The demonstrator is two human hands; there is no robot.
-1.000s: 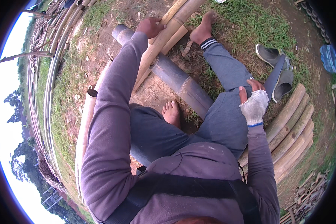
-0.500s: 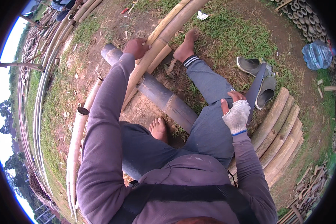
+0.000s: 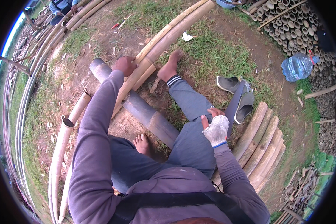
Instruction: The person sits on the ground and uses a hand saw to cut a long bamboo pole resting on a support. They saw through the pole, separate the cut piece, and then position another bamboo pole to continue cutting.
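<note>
I sit on the ground with one leg stretched out and the other folded. My left hand [image 3: 125, 65] reaches forward and grips a long split bamboo pole [image 3: 164, 39] that runs away to the upper right and rests across a thick grey bamboo log [image 3: 147, 114]. My right hand [image 3: 214, 126], in a white fingerless work glove, rests on my right knee and holds a long dark blade [image 3: 233, 106] that points away toward the slippers. My bare right foot [image 3: 170, 65] lies beside the pole.
A pair of grey slippers [image 3: 237, 95] lies right of my leg. Cut bamboo slats [image 3: 263, 143] are stacked at my right side. A blue water bottle [image 3: 298, 66] lies by stacked bamboo ends [image 3: 287, 22]. Long poles [image 3: 61, 149] lie left. Another person [image 3: 63, 5] sits at the far upper left.
My head has tilted, so the scene has slid down and left in the picture. Both hands keep their places on the pole and on my knee.
</note>
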